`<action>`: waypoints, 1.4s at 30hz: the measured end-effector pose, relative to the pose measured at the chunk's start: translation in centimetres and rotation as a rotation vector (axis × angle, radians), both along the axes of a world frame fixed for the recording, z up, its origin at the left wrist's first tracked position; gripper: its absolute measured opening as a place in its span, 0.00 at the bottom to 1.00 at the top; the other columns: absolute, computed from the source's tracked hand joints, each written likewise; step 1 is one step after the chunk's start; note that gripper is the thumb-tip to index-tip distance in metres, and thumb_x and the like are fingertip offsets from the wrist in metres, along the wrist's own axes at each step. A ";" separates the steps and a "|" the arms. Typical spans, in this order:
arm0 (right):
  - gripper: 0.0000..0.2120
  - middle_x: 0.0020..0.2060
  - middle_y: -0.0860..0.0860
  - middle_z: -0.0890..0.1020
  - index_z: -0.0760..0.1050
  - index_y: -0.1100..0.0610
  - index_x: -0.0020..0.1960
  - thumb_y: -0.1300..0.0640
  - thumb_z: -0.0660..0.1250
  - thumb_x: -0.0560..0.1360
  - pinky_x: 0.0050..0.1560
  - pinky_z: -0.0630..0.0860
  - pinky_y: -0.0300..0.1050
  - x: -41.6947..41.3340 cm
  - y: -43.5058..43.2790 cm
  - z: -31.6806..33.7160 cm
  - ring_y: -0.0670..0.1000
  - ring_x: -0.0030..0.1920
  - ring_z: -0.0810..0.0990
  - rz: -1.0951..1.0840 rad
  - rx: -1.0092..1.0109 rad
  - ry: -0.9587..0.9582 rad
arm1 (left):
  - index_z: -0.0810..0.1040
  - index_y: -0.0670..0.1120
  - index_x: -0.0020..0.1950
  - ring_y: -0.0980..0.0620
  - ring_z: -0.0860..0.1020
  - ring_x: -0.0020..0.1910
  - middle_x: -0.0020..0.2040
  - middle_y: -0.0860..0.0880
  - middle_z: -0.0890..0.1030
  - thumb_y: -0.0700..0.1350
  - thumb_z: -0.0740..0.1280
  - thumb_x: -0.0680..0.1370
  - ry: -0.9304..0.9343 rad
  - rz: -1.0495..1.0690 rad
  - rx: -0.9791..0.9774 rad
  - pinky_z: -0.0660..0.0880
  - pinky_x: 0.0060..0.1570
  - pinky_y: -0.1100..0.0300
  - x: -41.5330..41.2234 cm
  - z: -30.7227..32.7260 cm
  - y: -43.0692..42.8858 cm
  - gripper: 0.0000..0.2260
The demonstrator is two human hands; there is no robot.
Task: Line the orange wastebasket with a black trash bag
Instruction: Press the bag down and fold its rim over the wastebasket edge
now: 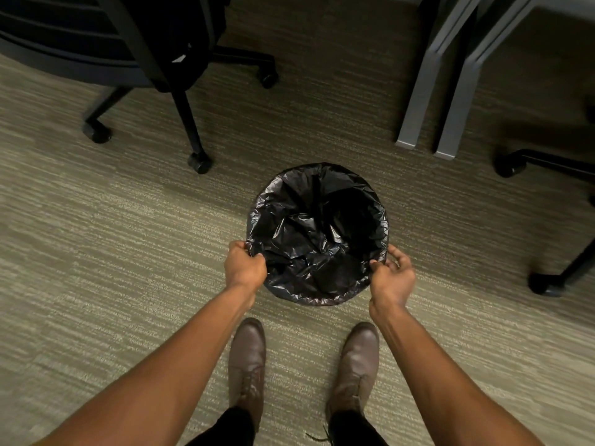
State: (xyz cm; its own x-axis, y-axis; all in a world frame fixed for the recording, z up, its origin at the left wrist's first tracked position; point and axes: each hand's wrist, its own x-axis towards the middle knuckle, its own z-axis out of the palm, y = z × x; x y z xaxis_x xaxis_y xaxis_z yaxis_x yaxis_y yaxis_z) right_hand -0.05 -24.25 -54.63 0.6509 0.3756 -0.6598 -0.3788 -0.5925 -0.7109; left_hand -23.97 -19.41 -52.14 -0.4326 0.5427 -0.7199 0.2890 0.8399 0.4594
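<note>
A round wastebasket stands on the carpet in front of my feet, wholly covered by a crinkled black trash bag (317, 233); no orange shows from above. The bag hangs down inside and its edge is folded over the rim all around. My left hand (244, 268) pinches the bag's edge at the near-left of the rim. My right hand (391, 275) holds the bag's edge at the near-right of the rim, thumb inside and fingers curled outside.
A black office chair (154, 59) on castors stands at the back left. Grey table legs (428, 91) rise at the back right, with another chair base (547, 194) at the right edge. My brown shoes (248, 362) are just behind the basket. Striped carpet lies all around.
</note>
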 end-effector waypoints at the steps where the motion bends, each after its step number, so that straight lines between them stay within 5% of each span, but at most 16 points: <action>1: 0.26 0.61 0.54 0.84 0.76 0.57 0.71 0.78 0.61 0.80 0.47 0.81 0.38 0.4 -0.1 -0.1 0.48 0.49 0.85 -0.001 0.004 0.025 | 0.71 0.45 0.67 0.54 0.80 0.43 0.56 0.43 0.82 0.32 0.66 0.85 -0.047 0.015 -0.002 0.78 0.39 0.61 -0.1 0.1 0.0 0.14; 4: 0.25 0.62 0.57 0.86 0.76 0.54 0.70 0.74 0.66 0.79 0.58 0.84 0.50 1.4 -0.7 -0.3 0.52 0.54 0.87 0.004 0.009 0.107 | 0.73 0.41 0.66 0.53 0.81 0.48 0.55 0.46 0.82 0.37 0.70 0.85 -0.149 0.097 0.001 0.79 0.51 0.60 -0.5 0.2 -0.3 0.11; 8: 0.33 0.63 0.57 0.85 0.71 0.54 0.74 0.64 0.80 0.73 0.70 0.78 0.62 0.2 -2.3 1.0 0.57 0.63 0.85 0.033 -0.009 0.170 | 0.71 0.42 0.65 0.51 0.77 0.40 0.46 0.47 0.78 0.50 0.79 0.79 -0.052 0.193 0.049 0.71 0.37 0.62 0.0 0.2 -1.9 0.24; 10: 0.33 0.65 0.58 0.82 0.70 0.54 0.72 0.63 0.81 0.73 0.68 0.80 0.63 -1.2 -3.2 1.6 0.60 0.64 0.83 -0.029 -0.034 0.223 | 0.75 0.39 0.61 0.50 0.77 0.38 0.43 0.49 0.78 0.52 0.81 0.76 -0.116 0.285 -0.010 0.79 0.40 0.57 0.9 0.2 -3.1 0.25; 15: 0.33 0.60 0.61 0.85 0.68 0.55 0.75 0.69 0.77 0.75 0.61 0.83 0.67 -5.7 -5.1 1.0 0.68 0.57 0.87 -0.199 -0.065 0.410 | 0.80 0.38 0.67 0.40 0.85 0.61 0.64 0.42 0.84 0.42 0.79 0.78 -0.410 0.461 -0.188 0.88 0.54 0.49 3.5 -1.1 -5.4 0.20; 19: 0.38 0.54 0.60 0.84 0.62 0.54 0.83 0.78 0.65 0.79 0.64 0.82 0.66 -7.1 -4.8 -0.3 0.56 0.46 0.87 -0.259 -0.069 0.452 | 0.81 0.35 0.60 0.38 0.85 0.62 0.61 0.36 0.86 0.30 0.68 0.82 -0.518 0.556 -0.194 0.82 0.69 0.41 4.0 -1.7 -5.8 0.08; 22: 0.29 0.53 0.59 0.82 0.66 0.53 0.72 0.79 0.60 0.79 0.68 0.77 0.72 -6.9 -4.2 -0.6 0.53 0.41 0.82 -0.263 -0.080 0.495 | 0.81 0.35 0.54 0.36 0.85 0.63 0.61 0.34 0.85 0.27 0.64 0.83 -0.582 0.585 -0.183 0.81 0.69 0.39 3.7 -1.4 -5.4 0.08; 25: 0.24 0.58 0.63 0.80 0.67 0.57 0.63 0.81 0.56 0.78 0.67 0.78 0.72 -6.2 -3.8 -0.8 0.58 0.50 0.83 -0.343 0.000 0.588 | 0.81 0.34 0.54 0.37 0.84 0.64 0.64 0.32 0.84 0.25 0.63 0.82 -0.618 0.639 -0.170 0.80 0.71 0.42 3.2 -2.0 -5.4 0.09; 28: 0.23 0.68 0.67 0.78 0.69 0.63 0.66 0.81 0.59 0.77 0.65 0.81 0.67 -5.6 -4.1 -0.6 0.63 0.63 0.82 -0.357 0.058 0.628 | 0.82 0.36 0.59 0.43 0.85 0.60 0.66 0.36 0.84 0.30 0.70 0.81 -0.567 0.586 -0.156 0.80 0.69 0.51 2.9 -2.0 -5.7 0.08; 30: 0.28 0.66 0.65 0.82 0.69 0.63 0.73 0.78 0.67 0.76 0.64 0.82 0.64 -5.0 -4.5 -0.3 0.63 0.63 0.84 -0.245 0.033 0.568 | 0.80 0.37 0.65 0.47 0.84 0.56 0.62 0.44 0.85 0.40 0.79 0.78 -0.480 0.500 -0.149 0.81 0.66 0.51 2.5 -1.7 -5.6 0.18; 32: 0.34 0.63 0.60 0.85 0.68 0.58 0.76 0.69 0.77 0.74 0.66 0.80 0.64 -4.3 -5.0 0.1 0.62 0.63 0.85 -0.090 -0.039 0.421 | 0.77 0.35 0.63 0.48 0.79 0.43 0.48 0.47 0.81 0.49 0.82 0.75 -0.292 0.420 -0.122 0.82 0.61 0.49 1.9 -1.4 -5.2 0.26; 36: 0.36 0.64 0.53 0.81 0.67 0.52 0.76 0.51 0.81 0.74 0.72 0.76 0.59 -2.3 -5.0 0.8 0.58 0.63 0.81 0.052 -0.155 0.057 | 0.77 0.39 0.54 0.50 0.72 0.31 0.40 0.44 0.78 0.50 0.82 0.75 -0.037 0.265 0.024 0.72 0.33 0.60 0.4 -0.2 -4.3 0.21; 38: 0.28 0.61 0.54 0.82 0.70 0.52 0.71 0.51 0.79 0.76 0.69 0.77 0.56 -0.8 -4.1 1.3 0.58 0.62 0.83 0.087 -0.110 -0.043 | 0.77 0.39 0.50 0.50 0.75 0.34 0.41 0.45 0.81 0.50 0.81 0.75 -0.008 0.218 0.032 0.71 0.33 0.59 -0.1 0.3 -4.2 0.19; 42: 0.25 0.60 0.54 0.83 0.74 0.56 0.70 0.54 0.78 0.77 0.65 0.80 0.52 2.0 -0.6 2.1 0.57 0.62 0.83 0.343 -0.054 -0.233 | 0.82 0.33 0.51 0.44 0.83 0.37 0.48 0.35 0.88 0.52 0.82 0.73 -0.159 0.357 -0.076 0.85 0.41 0.55 -0.3 0.5 -4.6 0.23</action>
